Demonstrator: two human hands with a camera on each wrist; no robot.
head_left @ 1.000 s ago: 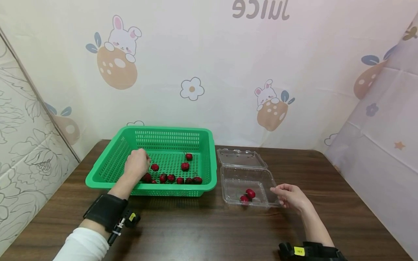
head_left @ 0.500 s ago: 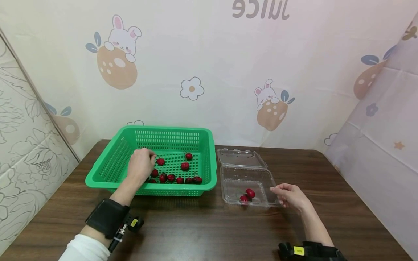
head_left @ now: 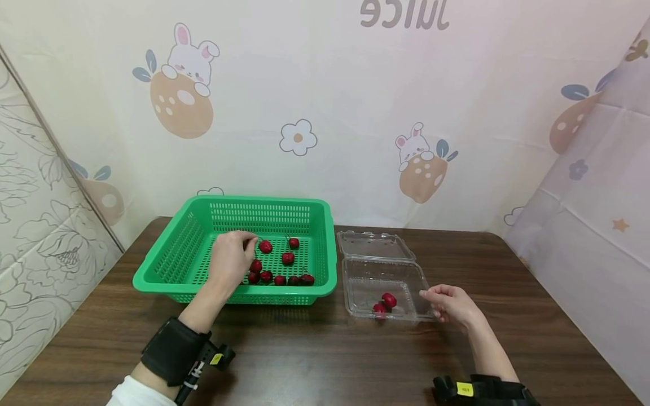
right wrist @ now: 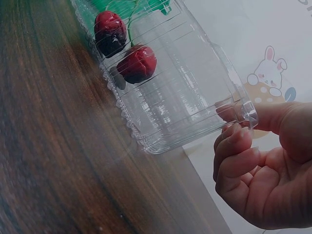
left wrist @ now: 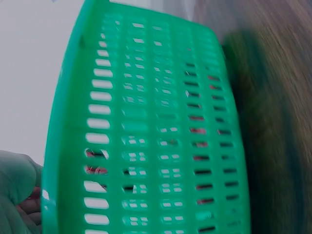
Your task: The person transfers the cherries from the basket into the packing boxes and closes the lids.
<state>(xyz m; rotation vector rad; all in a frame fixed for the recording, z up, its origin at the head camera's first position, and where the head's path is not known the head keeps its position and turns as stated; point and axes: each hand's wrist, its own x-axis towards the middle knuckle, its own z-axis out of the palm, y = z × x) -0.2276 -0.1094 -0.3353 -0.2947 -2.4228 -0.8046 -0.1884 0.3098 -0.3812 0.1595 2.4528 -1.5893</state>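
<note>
In the head view my left hand [head_left: 231,259] is over the green basket [head_left: 325,282], fingertips pinched at the stems of two cherries. One cherry [head_left: 265,246] hangs just right of the fingertips; the other [head_left: 256,265] is lower, by the hand. The left wrist view shows the basket's slotted wall [left wrist: 146,112], which hides most of the hand's work, with part of the left hand [left wrist: 17,183] beyond the rim. My right hand [head_left: 449,304] pinches the right edge of a clear plastic clamshell box [head_left: 365,276], its lid folded back. Two red cherries [right wrist: 137,64] lie inside.
Several more cherries [head_left: 280,281] lie in the basket, mostly along its near side. Both containers stand side by side on a dark wooden table [head_left: 304,349]. A printed curtain [head_left: 345,113] closes off the back.
My left hand has moved right across the basket, and two cherries have travelled right and upward with it. The right hand and the clamshell box have stayed in place.
</note>
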